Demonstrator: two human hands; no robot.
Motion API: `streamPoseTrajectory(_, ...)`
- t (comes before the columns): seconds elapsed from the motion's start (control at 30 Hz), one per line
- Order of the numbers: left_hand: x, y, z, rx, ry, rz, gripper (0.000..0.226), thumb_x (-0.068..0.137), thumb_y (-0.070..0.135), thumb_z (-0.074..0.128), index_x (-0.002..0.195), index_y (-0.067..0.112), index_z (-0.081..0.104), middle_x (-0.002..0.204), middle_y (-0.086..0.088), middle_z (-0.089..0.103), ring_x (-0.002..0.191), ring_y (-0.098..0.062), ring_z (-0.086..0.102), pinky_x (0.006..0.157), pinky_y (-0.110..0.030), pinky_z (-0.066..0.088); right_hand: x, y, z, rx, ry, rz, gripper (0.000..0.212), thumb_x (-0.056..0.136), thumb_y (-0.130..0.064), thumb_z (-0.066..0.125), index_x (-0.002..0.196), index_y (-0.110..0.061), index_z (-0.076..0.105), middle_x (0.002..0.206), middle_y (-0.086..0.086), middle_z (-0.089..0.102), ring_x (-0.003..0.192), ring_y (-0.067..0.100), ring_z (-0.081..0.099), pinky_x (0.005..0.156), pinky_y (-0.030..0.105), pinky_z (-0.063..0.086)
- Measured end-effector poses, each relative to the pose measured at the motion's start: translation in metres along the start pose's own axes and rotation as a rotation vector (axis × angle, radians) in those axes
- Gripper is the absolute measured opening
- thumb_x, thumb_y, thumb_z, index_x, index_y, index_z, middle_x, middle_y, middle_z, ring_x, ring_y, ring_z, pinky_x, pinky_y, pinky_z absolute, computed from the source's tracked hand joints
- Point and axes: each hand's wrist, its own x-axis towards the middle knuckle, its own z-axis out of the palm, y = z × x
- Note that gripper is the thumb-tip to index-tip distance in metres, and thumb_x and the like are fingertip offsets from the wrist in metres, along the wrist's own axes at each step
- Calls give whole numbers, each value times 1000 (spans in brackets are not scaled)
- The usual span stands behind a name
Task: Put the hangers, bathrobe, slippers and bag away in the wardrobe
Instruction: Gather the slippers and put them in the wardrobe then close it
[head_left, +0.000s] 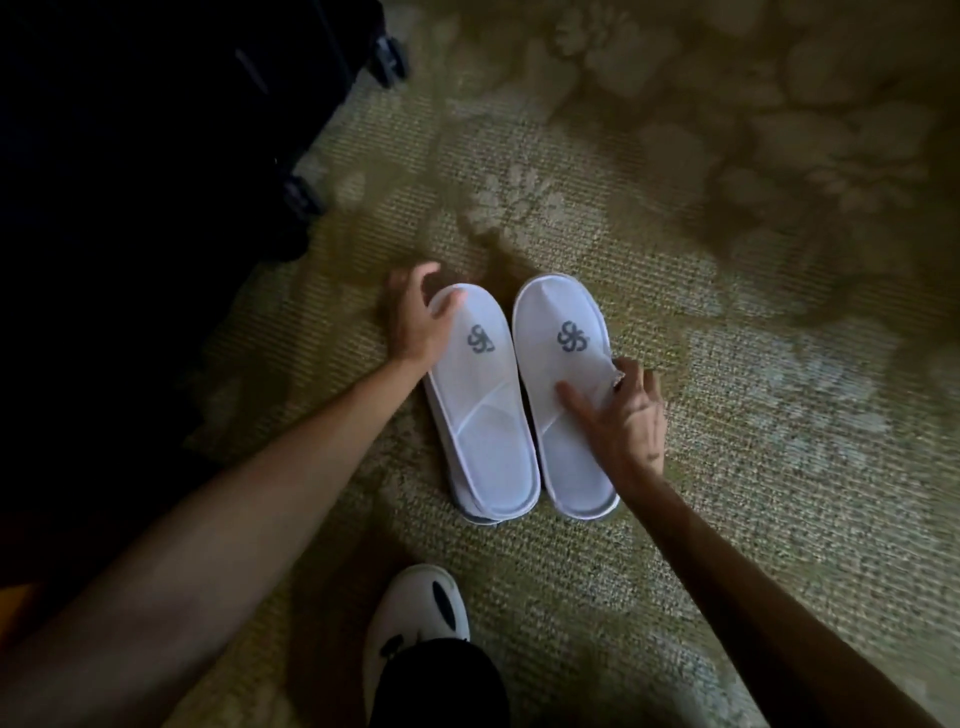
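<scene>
Two white slippers with a grey logo lie side by side on the patterned carpet, toes pointing away from me. The left slipper (480, 410) seems to rest on another white sole under it. My left hand (415, 317) curls over its toe and outer edge. On the right slipper (563, 395), my right hand (618, 415) lies across the outer side with the thumb on the upper and the fingers spread. Both slippers rest on the floor. No hangers, bathrobe, bag or wardrobe are in sight.
A black wheeled suitcase (182, 130) stands on the left, its wheels (387, 60) near the carpet. My own foot in a white shoe with black marks (421, 618) stands at the bottom centre. Green-beige floral carpet (727, 260) stretches ahead and to the right.
</scene>
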Motion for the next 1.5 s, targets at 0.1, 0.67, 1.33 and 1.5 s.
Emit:
streamPoseTrajectory(0.1,-45,-29,1,-91,87,-317,83,64,65,74,123,11,54,121,-12,65,112,-28,63,99,-43,51,2,2,-4,4,-92,99,75,72,-65,76,121,-12,56,109,6,50,103,25,49,86,35,45)
streamPoseTrajectory(0.67,-104,130,-47,-523,-171,-564,33,83,35,82,103,11,74,88,2,76,78,-15,74,67,-27,60,18,-81,-113,606,-312,313,30,79,-38,82,101,-19,72,96,-4,78,88,15,75,72,33,61)
streamPoseTrajectory(1.33,-336,396,-424,-834,192,-775,24,91,29,75,111,17,71,85,12,74,71,-2,73,57,-19,56,-190,-411,-385,265,-722,148,63,55,-61,88,97,-16,74,96,7,77,85,25,75,76,44,62)
streamPoseTrajectory(1.5,-407,363,-474,-856,445,-880,26,84,39,80,105,24,73,93,9,77,82,-9,75,64,-23,59,-260,-447,-356,188,-913,147,64,55,-62,87,99,-19,71,99,4,77,88,23,74,82,49,61)
